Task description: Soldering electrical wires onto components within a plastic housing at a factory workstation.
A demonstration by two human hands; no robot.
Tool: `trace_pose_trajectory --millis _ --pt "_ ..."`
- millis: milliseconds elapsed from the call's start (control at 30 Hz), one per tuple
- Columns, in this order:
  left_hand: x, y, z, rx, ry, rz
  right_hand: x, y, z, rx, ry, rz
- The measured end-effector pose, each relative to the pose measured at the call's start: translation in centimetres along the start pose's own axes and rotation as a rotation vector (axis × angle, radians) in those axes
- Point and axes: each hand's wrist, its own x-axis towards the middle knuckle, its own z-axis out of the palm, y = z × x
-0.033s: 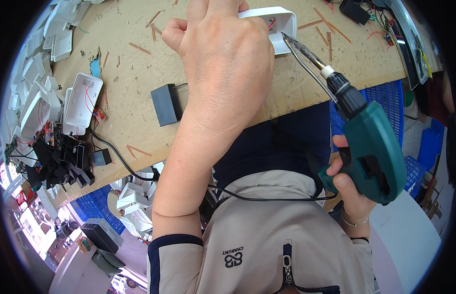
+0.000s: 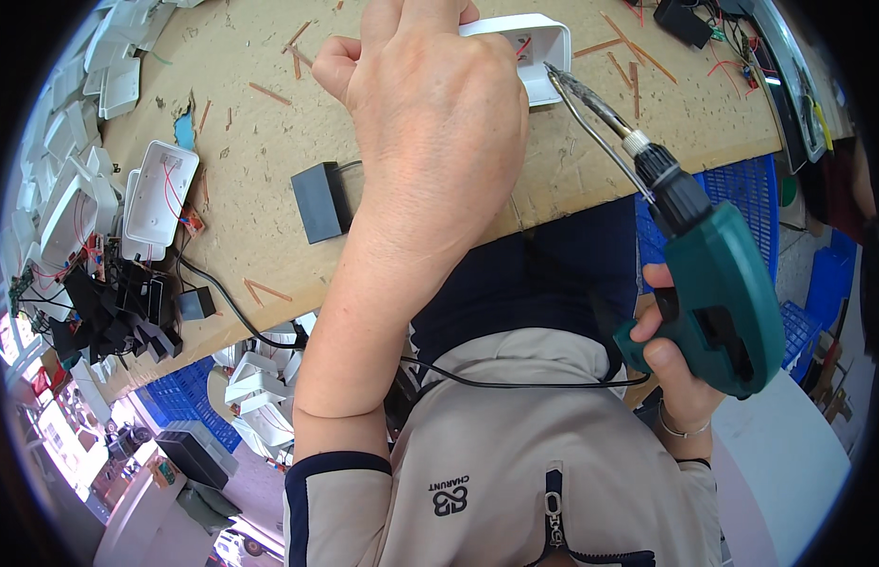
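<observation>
My right hand [image 2: 680,373] is wrapped round the handle of a green soldering gun [image 2: 727,298]. The gun's dark pointed tip, with a thin metal tube beside it, reaches to the open side of a white plastic housing [image 2: 549,57]. A short red wire [image 2: 523,47] shows inside that housing. My left hand [image 2: 439,113] lies across the housing's left part, back of the hand up. Its little finger is curled; the other fingertips are hidden or cut off by the upper edge, and what they grip is hidden. Left of my wrist sits a black box [image 2: 321,202] with a cable.
White housings [image 2: 161,194], some with red wires, pile up at the left beside black boxes [image 2: 128,302]. Thin brown strips [image 2: 269,93] litter the table [image 2: 260,142]. The gun's black cord [image 2: 515,384] crosses my lap. A blue basket [image 2: 756,213] stands below the right edge.
The soldering gun has shifted very slightly down and to the right in my right hand. My left hand and the housing look the same.
</observation>
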Motion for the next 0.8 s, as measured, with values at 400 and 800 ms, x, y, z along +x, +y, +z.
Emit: trace_pose_trajectory --millis 400,800 --pt "3.6 4.6 -3.1 0.383 -0.587 -0.293 1.1 0.9 -0.7 0.146 0.132 -0.213" --pt "2.0 4.5 -4.6 0.501 -0.739 -0.039 8.5 -2.1 4.4 0.116 0.165 -0.405"
